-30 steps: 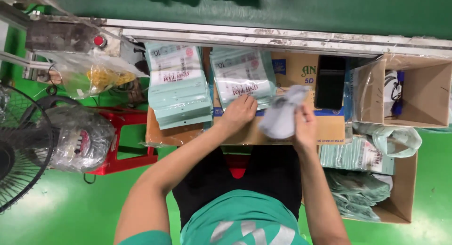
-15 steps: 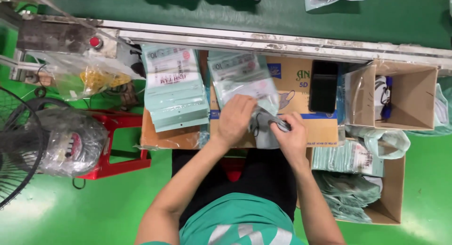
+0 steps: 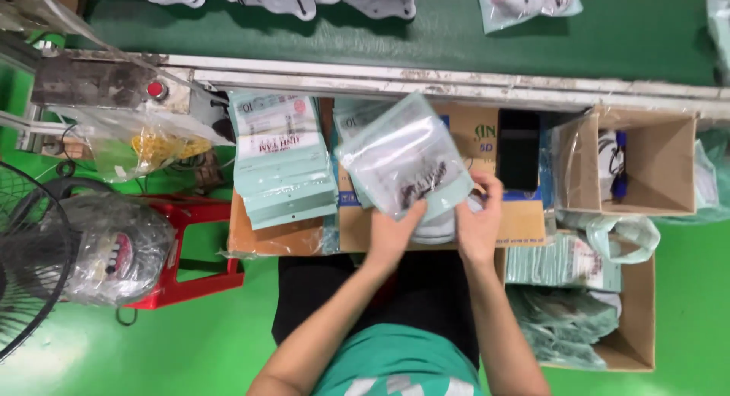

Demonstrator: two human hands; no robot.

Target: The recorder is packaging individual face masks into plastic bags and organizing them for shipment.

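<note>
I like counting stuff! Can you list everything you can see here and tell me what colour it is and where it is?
Clear pouch: one, see-through with mint edge, held up in both hands.
Pouch stack: one pile, mint green, left on the cardboard.
Cardboard work surface: one, brown, on the lap.
Open box: one, brown, right.
Black phone: one, by the box.
Red stool: one, left.
Fan: one, black, far left.
Conveyor belt: one, dark green, top.
Left hand: under the pouch.
Right hand: at the pouch's lower right.
</note>
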